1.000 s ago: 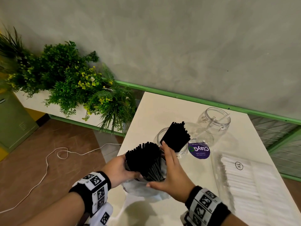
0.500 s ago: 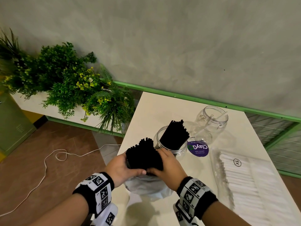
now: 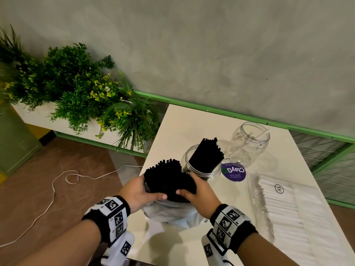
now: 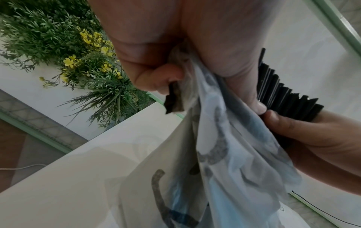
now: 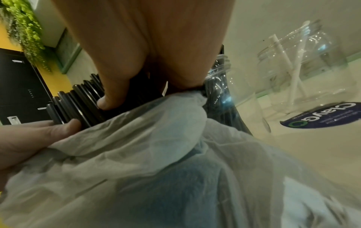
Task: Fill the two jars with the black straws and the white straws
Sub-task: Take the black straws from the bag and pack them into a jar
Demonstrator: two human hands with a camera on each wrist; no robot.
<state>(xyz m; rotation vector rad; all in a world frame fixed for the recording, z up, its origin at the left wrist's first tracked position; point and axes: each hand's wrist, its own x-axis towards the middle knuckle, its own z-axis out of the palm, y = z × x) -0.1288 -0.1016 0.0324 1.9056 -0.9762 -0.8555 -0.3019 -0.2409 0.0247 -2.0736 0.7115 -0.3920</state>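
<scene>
Left hand and right hand both curl around one thick bundle of black straws, thumbs nearly meeting at its front. The bundle stands in a thin plastic bag bunched on the table, at its near left corner.

Step in hand, as judged: drawing the bundle from the bag for transfer. The next move calls for lifting it clear and tilting it into the near jar, which already holds black straws.

The far jar holds one white straw. The pack of white straws lies right, marked "XL". A purple sticker reads "ClayGo".
</scene>
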